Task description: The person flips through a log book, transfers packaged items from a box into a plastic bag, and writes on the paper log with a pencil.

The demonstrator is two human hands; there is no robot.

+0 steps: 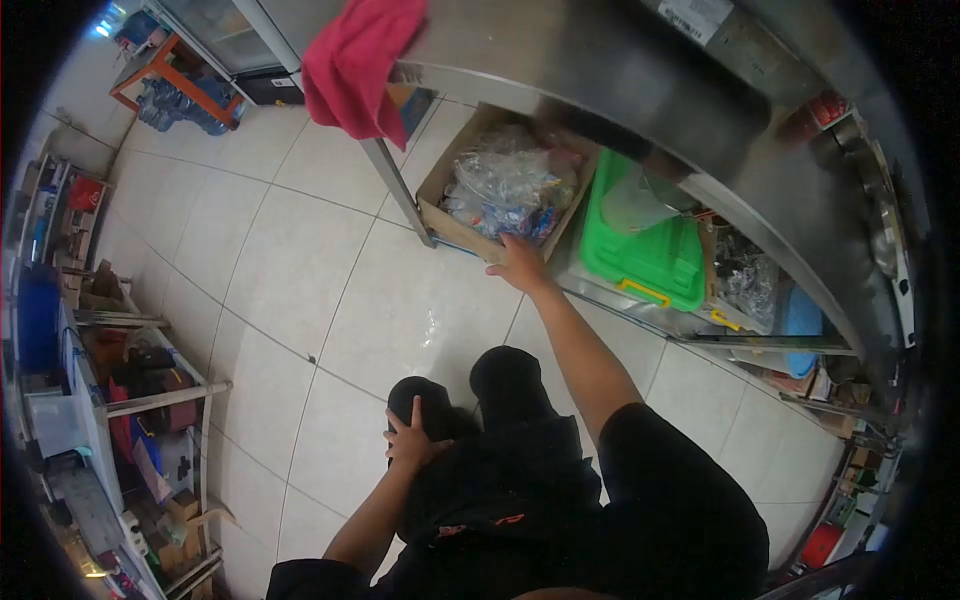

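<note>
My right hand (520,266) is at the front wall of a cardboard box (462,236) on the low shelf under the steel table. Its fingers go over the rim and the thumb stays outside, gripping the edge. Inside the box lies a heap of clear plastic packaging (505,180), with blue and red bits among it. My left hand (412,440) rests on my black-clad knee, fingers spread, holding nothing.
Right of the box stands a green lidded bin (640,255) with yellow latches, a translucent container (635,205) on top. A pink cloth (360,70) hangs from the steel table (480,50). Cluttered shelving (160,400) lines the left side. Water bottles (185,105) stand at the back left.
</note>
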